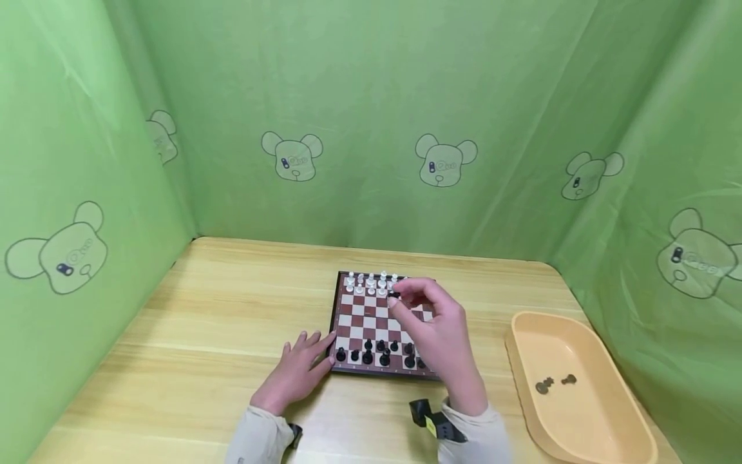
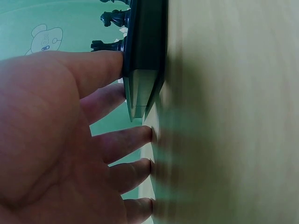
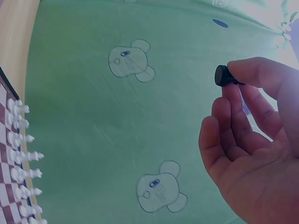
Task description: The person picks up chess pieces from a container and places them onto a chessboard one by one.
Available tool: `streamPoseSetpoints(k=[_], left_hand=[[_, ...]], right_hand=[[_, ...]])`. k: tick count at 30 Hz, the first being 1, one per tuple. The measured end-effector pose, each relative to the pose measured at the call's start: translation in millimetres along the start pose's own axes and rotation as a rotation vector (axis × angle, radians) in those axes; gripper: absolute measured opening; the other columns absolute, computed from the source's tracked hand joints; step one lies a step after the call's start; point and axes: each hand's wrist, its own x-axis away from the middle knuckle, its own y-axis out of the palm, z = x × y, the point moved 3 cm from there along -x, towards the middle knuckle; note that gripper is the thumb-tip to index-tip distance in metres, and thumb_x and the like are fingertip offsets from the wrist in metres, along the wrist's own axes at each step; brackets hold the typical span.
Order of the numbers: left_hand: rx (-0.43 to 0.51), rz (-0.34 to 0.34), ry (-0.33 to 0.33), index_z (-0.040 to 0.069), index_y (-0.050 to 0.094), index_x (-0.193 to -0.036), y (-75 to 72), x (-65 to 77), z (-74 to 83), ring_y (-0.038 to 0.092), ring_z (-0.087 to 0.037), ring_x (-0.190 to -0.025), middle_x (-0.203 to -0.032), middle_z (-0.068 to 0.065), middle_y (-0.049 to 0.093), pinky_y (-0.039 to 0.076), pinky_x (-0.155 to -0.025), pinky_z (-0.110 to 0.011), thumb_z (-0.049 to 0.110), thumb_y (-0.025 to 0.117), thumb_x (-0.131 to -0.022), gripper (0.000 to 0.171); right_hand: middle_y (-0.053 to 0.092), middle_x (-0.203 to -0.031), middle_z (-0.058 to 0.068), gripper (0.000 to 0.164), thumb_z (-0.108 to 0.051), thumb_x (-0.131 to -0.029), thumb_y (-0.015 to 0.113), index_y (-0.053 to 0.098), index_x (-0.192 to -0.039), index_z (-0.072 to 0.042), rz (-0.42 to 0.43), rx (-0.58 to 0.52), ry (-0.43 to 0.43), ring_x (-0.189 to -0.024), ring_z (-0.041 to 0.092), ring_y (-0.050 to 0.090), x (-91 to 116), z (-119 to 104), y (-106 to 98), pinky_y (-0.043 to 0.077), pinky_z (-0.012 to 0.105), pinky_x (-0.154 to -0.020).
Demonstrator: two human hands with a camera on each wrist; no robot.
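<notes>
A magnetic-looking chessboard (image 1: 357,320) with dark red and white squares lies on the table. White chess pieces (image 1: 371,282) line its far side, partly hidden by my right hand (image 1: 446,332). Several black chess pieces (image 1: 385,358) stand along the near side. Above the board, the right thumb and fingertips pinch a small black chess piece (image 3: 222,75), its round base showing; its kind is hidden. My left hand (image 1: 295,372) touches the board's near left corner with thumb and index finger. Its other fingers are spread, with their tips on the tabletop.
An orange tray (image 1: 513,351) sits to the right on the wooden table (image 1: 243,296), with a few dark chess pieces (image 1: 545,385) inside. Green curtains (image 1: 371,212) with bear-head drawings enclose the table at the back and both sides.
</notes>
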Motion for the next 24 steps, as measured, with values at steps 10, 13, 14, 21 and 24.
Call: streamPoseSetpoints(k=[10,13,14,21,24], left_hand=[[-0.002,-0.004,-0.008,0.017,0.047,-0.157,-0.7,0.0,0.5,0.022,-0.052,-0.151,-0.161,-0.026,0.037,0.007,-0.120,-0.073,0.034,0.054,-0.107,0.053],[0.001,-0.004,-0.011,0.017,0.047,-0.156,-0.8,-0.2,0.5,0.022,-0.052,-0.152,-0.161,-0.026,0.037,0.007,-0.121,-0.072,0.034,0.054,-0.107,0.052],[0.001,-0.005,-0.012,0.018,0.047,-0.156,-0.6,-0.3,0.2,0.022,-0.051,-0.152,-0.161,-0.026,0.037,0.007,-0.121,-0.072,0.034,0.054,-0.107,0.052],[-0.004,-0.006,-0.011,0.017,0.048,-0.156,-0.6,-1.0,0.0,0.022,-0.052,-0.151,-0.160,-0.026,0.037,0.007,-0.120,-0.073,0.033,0.055,-0.107,0.052],[-0.007,-0.007,-0.007,0.016,0.048,-0.156,-0.9,-0.9,0.1,0.023,-0.052,-0.151,-0.160,-0.027,0.037,0.008,-0.120,-0.073,0.033,0.055,-0.107,0.052]], right_hand=[[0.072,-0.101,-0.001,0.023,-0.002,-0.087,0.080,0.073,-0.107,-0.011,-0.025,0.025,-0.021,-0.091,0.019,0.065,-0.4,12.6,23.3,0.057,0.029,-0.080],[0.073,-0.101,-0.002,0.022,-0.002,-0.088,0.080,0.074,-0.107,-0.011,-0.041,0.047,-0.019,-0.091,0.015,0.065,-0.2,17.7,31.3,0.057,0.030,-0.083],[0.073,-0.101,-0.002,0.022,-0.002,-0.087,0.080,0.074,-0.106,-0.011,-0.043,0.051,-0.013,-0.092,0.015,0.065,0.0,19.2,33.7,0.057,0.031,-0.083],[0.073,-0.104,0.000,0.021,-0.004,-0.089,0.078,0.073,-0.109,-0.009,-0.093,0.026,0.033,-0.095,0.020,0.066,1.4,31.8,49.1,0.057,0.038,-0.088],[0.072,-0.102,-0.002,0.022,-0.003,-0.089,0.077,0.073,-0.110,-0.008,-0.109,0.022,0.054,-0.093,0.017,0.066,2.2,37.2,53.8,0.058,0.035,-0.087]])
